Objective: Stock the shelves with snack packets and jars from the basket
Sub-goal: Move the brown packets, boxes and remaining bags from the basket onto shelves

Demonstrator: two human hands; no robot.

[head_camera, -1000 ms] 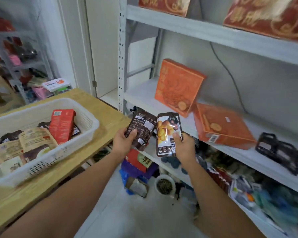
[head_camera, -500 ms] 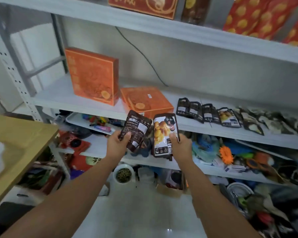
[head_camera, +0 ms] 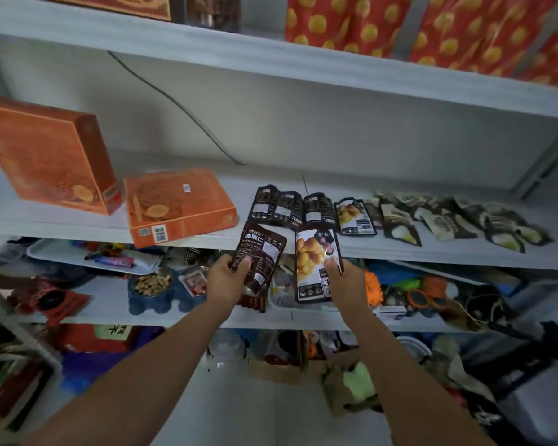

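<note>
My left hand (head_camera: 226, 278) grips a dark brown snack packet (head_camera: 261, 255) showing its printed back. In my right hand (head_camera: 347, 280) is a second dark packet (head_camera: 314, 262), face up with a picture of yellow chestnuts. Both packets are held just in front of the middle shelf (head_camera: 368, 249), below a row of similar dark packets (head_camera: 306, 207) that lie on it. Further right on that shelf lie several packets (head_camera: 464, 222) with pale contents. The basket is out of view.
Two orange boxes sit on the shelf's left part, one upright (head_camera: 50, 156), one flat (head_camera: 178, 206). A black cable (head_camera: 174, 104) runs down the back wall. Red dotted bags (head_camera: 432, 30) stand on the upper shelf. Lower shelves are crowded with toys, bowls and clutter.
My view swung right from the basket and table to the shelf unit. Both hands carried their packets up and forward, closer to the row of packets on the middle shelf.
</note>
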